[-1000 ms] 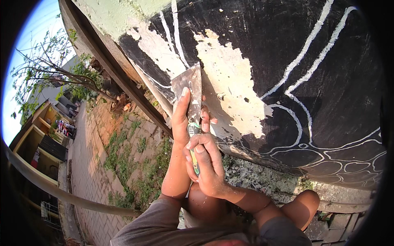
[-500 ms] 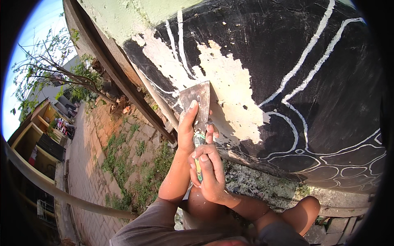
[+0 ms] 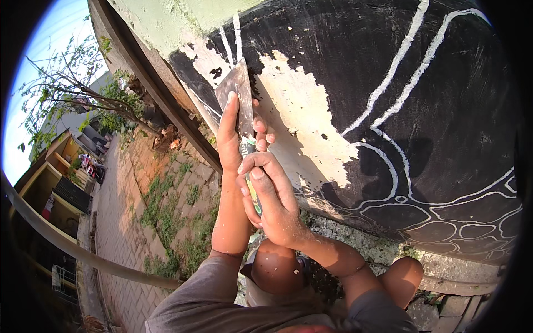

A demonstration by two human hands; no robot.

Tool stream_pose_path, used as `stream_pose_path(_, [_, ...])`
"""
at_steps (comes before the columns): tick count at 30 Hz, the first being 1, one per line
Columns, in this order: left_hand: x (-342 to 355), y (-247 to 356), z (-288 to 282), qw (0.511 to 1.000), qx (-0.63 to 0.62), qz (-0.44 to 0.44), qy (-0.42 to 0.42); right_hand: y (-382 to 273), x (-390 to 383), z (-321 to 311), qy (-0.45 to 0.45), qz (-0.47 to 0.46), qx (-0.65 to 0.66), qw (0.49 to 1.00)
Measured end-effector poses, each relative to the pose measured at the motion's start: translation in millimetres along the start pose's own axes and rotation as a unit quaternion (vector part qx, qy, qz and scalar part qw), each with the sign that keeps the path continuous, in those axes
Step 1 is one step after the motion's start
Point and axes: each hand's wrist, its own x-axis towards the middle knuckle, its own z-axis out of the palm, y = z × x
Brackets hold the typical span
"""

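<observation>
A metal scraper (image 3: 242, 97) with a green-and-yellow handle is held up against the black painted wall (image 3: 444, 116), its blade tip at a flaked cream patch (image 3: 300, 116) among white painted lines. My left hand (image 3: 230, 133) grips it from the left where blade meets handle, thumb along the blade and fingertips round the right side. My right hand (image 3: 269, 200) is closed on the handle just below, its fingers curled over it. Both hands and forearms are dusted with pale flakes.
A dark wooden post (image 3: 155, 94) slants beside the wall. A grey pole (image 3: 122, 269) crosses at lower left. Beyond are a paved path (image 3: 114, 222), weedy ground, a leafy tree and low buildings (image 3: 61, 177) with a parked motorbike. My bent knees are below my hands.
Half a second ago the scraper and both hands moved down; since then they have moved up and left along the wall, the blade now higher at the patch's upper left.
</observation>
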Motion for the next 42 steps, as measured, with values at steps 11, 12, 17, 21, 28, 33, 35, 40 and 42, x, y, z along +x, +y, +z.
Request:
stream_pose_path(11, [-2, -11, -35, 0.998, -0.024, -0.051, -0.005, 38, -19, -1, 0.035, -0.005, 0.001, 0.999])
stream_pose_path(12, [2, -6, -31, 1.000, -0.020, -0.012, 0.011, 35, -9, 0, 0.032, -0.016, -0.030, 0.999])
stream_pose_path(17, [-8, -21, -38, 0.999, -0.030, -0.032, -0.024, 43, -25, -4, 0.048, -0.004, -0.005, 0.999])
stream_pose_path(21, [-10, -13, -31, 0.997, 0.052, -0.047, -0.021, 45, -28, -7, 0.034, -0.015, -0.005, 0.999])
stream_pose_path(28, [-2, -14, -29, 0.999, -0.021, -0.038, -0.007, 31, -22, -4, 0.031, 0.010, 0.018, 0.999])
stream_pose_path(33, [0, 4, -20, 1.000, 0.000, 0.010, -0.003, 19, -14, 10, 0.009, 0.027, 0.059, 0.998])
stream_pose_path(35, [8, 6, -6, 0.998, -0.044, 0.035, 0.010, 11, 1, 5, -0.008, 0.021, 0.040, 0.999])
stream_pose_path(40, [-7, -2, -18, 0.999, -0.030, -0.013, 0.027, 24, -21, 7, 0.020, 0.023, 0.060, 0.998])
stream_pose_path(42, [-3, 10, -11, 1.000, -0.021, 0.009, 0.007, 17, -6, 10, -0.011, 0.005, 0.056, 0.998])
